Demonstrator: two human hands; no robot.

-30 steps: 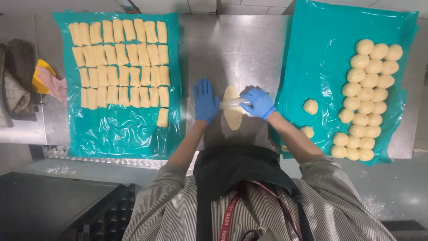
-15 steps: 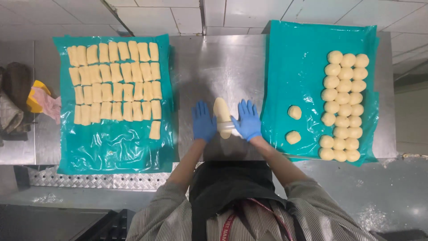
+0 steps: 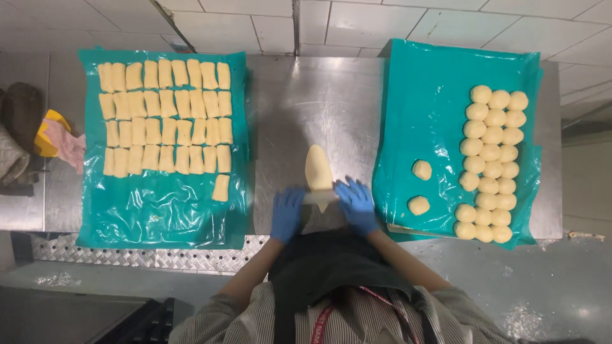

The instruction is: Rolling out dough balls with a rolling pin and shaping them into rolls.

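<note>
Right now both hands, in blue gloves, lie flat and open on the steel table, palms down and fingers stretched out, with a rolling pin under them. The left hand presses on the pin's left end and the right hand on its right end; neither is clenched around it, they simply rest on top. The pin lies crosswise, left to right, just in front of the person's apron.

Under the pin sits a piece of dough, pale yellow and rolled into a long tongue. Its long axis runs straight away from the person toward the tiled wall, at a right angle to the pin. The far end is rounded and the near end narrows to a point that sticks out just past the pin on the person's side.

Left of the dough, a teal plastic sheet carries neat rows of rolled dough pieces, with one extra piece alone near the sheet's right edge. Right of the dough, another teal sheet holds a cluster of dough balls, and two more balls lie apart from them, nearer the hands. Some cloths lie at the far left of the table.
</note>
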